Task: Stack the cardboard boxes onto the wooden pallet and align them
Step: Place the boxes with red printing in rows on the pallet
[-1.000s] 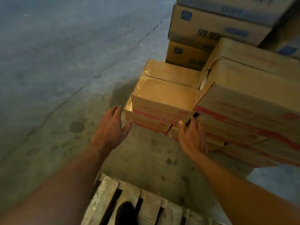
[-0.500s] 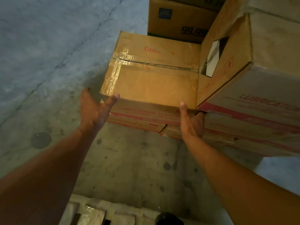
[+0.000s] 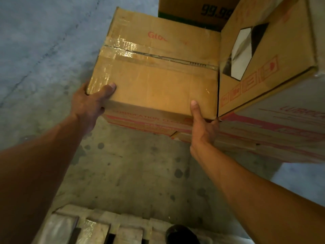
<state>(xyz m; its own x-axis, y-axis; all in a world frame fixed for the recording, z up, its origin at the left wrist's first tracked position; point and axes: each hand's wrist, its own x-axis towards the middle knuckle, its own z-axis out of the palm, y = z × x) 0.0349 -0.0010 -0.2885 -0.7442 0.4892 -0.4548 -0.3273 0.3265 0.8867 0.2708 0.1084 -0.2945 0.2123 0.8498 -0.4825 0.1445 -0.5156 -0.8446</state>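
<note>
A taped brown cardboard box (image 3: 158, 73) with red print sits on top of a low stack of similar boxes, straight ahead. My left hand (image 3: 88, 104) grips its near left corner, thumb lying on the top face. My right hand (image 3: 204, 125) holds the near right corner, thumb up on the top and fingers tucked into the gap beside the neighbouring box. The wooden pallet (image 3: 91, 228) lies on the floor at the bottom edge, close to my feet.
A taller stack of boxes (image 3: 274, 71) with a cut-out handle hole presses against the right side of the held box. Another carton (image 3: 198, 13) printed "99.99" stands behind. Stained concrete floor (image 3: 126, 173) separates the stack from the pallet. A dark shoe (image 3: 181, 235) is beside the pallet.
I have leaned closer to the stack. Both hands have gone from reaching in the air to clasping the top box at its two near corners.
</note>
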